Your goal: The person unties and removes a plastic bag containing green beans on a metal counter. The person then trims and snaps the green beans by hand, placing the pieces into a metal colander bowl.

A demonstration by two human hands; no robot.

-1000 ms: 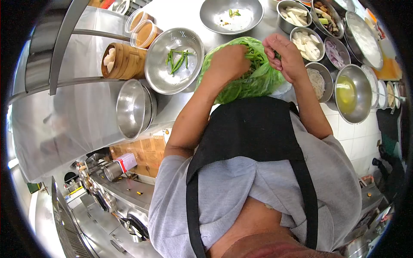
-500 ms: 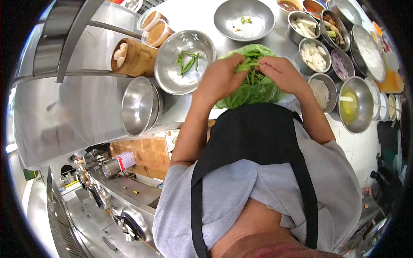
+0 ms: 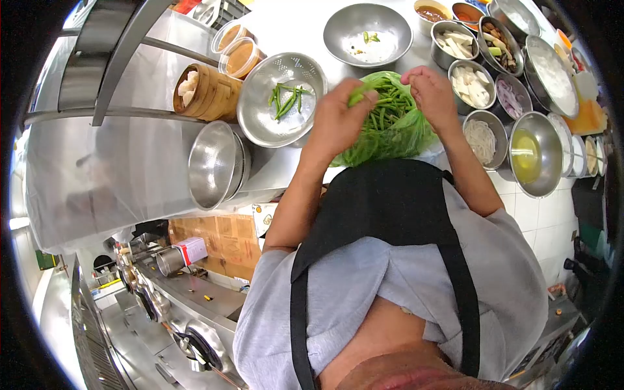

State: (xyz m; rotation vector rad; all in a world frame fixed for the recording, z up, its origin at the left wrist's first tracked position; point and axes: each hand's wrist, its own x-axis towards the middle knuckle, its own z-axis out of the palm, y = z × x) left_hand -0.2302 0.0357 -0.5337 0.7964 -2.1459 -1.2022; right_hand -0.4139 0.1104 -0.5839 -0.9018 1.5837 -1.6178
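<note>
Apart swing the left hand and right hand, which met half a second ago! Just past the black apron sits the green bag, beans heaped inside; above it, the left clasps blurred pods, the right curls (holding anything? cannot tell). Leftward, a colander bears more; farther, a steel bowl.

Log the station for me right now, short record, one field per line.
left hand: holding green pods
right hand: over the right side of the green bag; grip unclear
bag: open, packed with pods
colander: left of bag, a few pods inside
metal bowl: beyond bag, small green pieces inside
</note>
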